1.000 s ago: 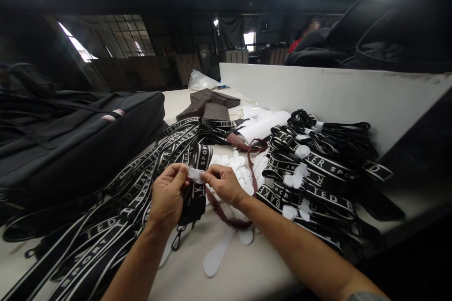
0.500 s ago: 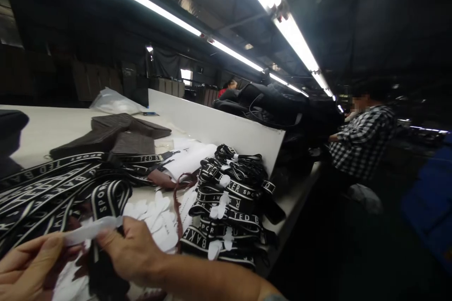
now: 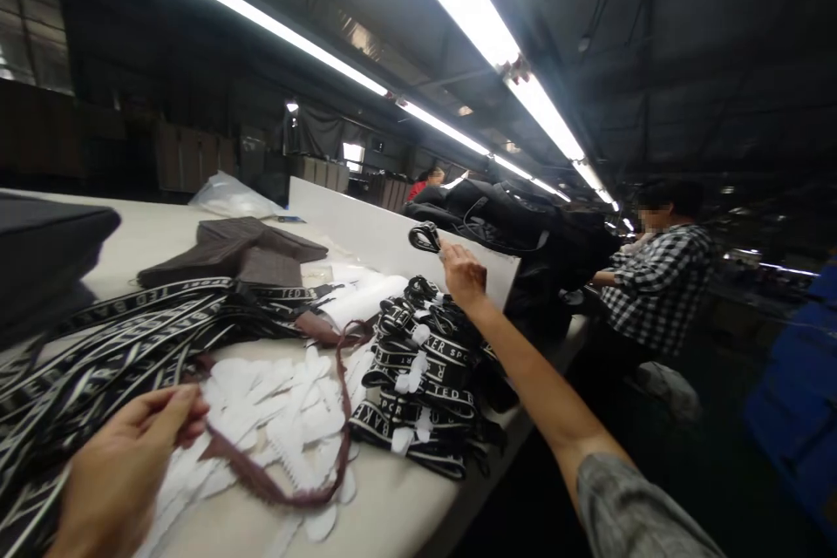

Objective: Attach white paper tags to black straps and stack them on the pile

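My right hand is stretched out to the far side of the table and holds a rolled black strap bundle in the air above a pile of bundled black straps with white lettering. My left hand hovers low at the near left with its fingers loosely apart and nothing in it, beside a heap of white paper tabs and a maroon strap. Loose black lettered straps spread across the table to the left.
A white upright board borders the table's far side, with black bags heaped behind it. A person in a checked shirt works at the right. Dark folded fabric pieces and a black bag lie further back.
My hands have let go of the white tab and strap they held together. My right hand has reached out to the far pile with a rolled strap bundle; the view has turned right.
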The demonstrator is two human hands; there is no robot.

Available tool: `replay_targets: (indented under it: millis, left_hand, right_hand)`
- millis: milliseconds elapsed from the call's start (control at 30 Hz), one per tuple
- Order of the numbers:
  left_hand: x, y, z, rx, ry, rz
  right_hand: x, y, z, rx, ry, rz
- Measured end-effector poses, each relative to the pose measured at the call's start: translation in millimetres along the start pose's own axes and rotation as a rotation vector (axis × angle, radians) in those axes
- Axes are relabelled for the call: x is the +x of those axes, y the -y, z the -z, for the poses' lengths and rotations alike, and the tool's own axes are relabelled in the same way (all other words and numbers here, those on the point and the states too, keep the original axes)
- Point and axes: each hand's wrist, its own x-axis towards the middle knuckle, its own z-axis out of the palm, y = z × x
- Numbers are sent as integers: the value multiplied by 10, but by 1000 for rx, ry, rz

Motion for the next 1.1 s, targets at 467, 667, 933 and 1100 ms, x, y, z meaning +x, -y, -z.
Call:
replay_targets:
  millis: [467,667,933,1100]
  left_hand:
    - [6,90,136,292,-2,-153]
    - [-73,82,85,389,-3,-225]
    - [-106,13,108,434,-227,-447]
    - [-36,-39,217,442,-396,-525]
  right_hand:
    - [-337,567,-693,530,390,254]
    - [-839,1606,-1259,887,640,373]
    - [-809,2887,-1502,1223,806,159]
    - [-540,3528,-1539,1182,862,74]
